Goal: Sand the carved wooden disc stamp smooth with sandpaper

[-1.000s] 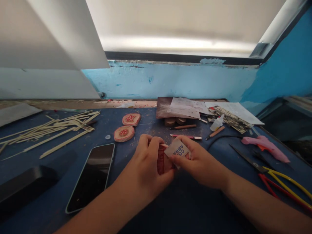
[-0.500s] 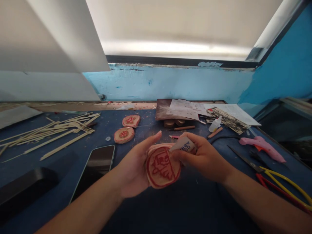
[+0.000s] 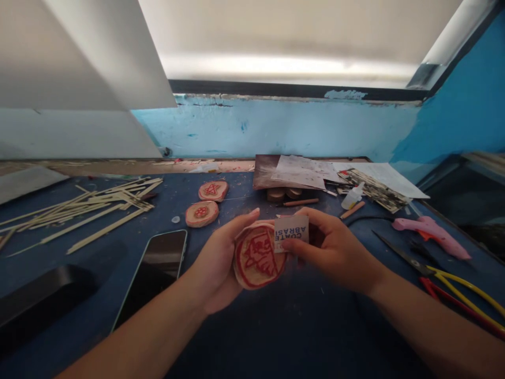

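Observation:
My left hand (image 3: 221, 263) cups a round wooden slice (image 3: 256, 259) whose face, marked with a red ring and a red drawing, is turned towards me. Its fingers wrap round the slice's left edge. My right hand (image 3: 335, 250) pinches a small folded piece of sandpaper (image 3: 291, 231) with blue letters on its back. The paper rests against the slice's upper right edge. Both hands hover just above the blue table (image 3: 276, 326).
A dark phone (image 3: 155, 273) lies left of my hands. Two smaller red-marked wooden slices (image 3: 202, 213) (image 3: 213, 190) and a heap of thin wooden sticks (image 3: 90, 208) lie further left. At right are a pink glue gun (image 3: 432, 231), pliers with yellow and red handles (image 3: 453, 279), papers (image 3: 307, 171) and a small glue bottle (image 3: 351, 197).
My left hand turned the slice from edge-on to face-up. My right hand brought the sandpaper flat against the slice's upper right edge.

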`<action>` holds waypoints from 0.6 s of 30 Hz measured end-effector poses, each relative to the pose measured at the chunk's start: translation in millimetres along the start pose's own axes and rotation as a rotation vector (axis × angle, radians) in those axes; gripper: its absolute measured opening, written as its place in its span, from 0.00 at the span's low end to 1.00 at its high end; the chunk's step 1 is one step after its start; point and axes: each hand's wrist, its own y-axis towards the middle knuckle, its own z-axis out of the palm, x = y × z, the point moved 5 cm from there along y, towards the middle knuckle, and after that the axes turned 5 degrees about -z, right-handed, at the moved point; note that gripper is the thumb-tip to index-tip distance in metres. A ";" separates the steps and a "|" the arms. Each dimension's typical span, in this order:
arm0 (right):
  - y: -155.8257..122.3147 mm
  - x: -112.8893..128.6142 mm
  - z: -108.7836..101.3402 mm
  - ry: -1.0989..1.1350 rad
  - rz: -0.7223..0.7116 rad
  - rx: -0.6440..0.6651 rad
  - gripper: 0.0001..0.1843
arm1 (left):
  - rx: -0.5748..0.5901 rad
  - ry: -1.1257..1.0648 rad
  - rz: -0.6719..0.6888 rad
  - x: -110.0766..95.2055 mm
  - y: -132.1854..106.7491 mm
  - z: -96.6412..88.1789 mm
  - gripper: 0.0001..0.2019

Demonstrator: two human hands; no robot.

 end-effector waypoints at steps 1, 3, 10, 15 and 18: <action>-0.1 0.5 0.0 -0.074 -0.022 -0.011 0.10 | 0.002 0.003 -0.002 1.3 0.7 0.7 0.19; -0.4 2.6 -0.4 -0.255 -0.070 -0.040 0.07 | -0.019 0.006 0.007 3.6 2.5 0.7 0.17; -5.5 12.6 3.1 -0.411 -0.167 -0.151 0.06 | -0.103 -0.017 0.023 5.2 6.4 -6.1 0.17; -7.9 15.0 9.0 -0.431 -0.171 -0.137 0.06 | -0.051 -0.018 0.090 -0.3 4.3 -6.7 0.15; -8.4 18.3 7.5 -0.431 -0.202 -0.195 0.05 | -0.045 -0.058 0.062 2.6 4.7 -5.0 0.15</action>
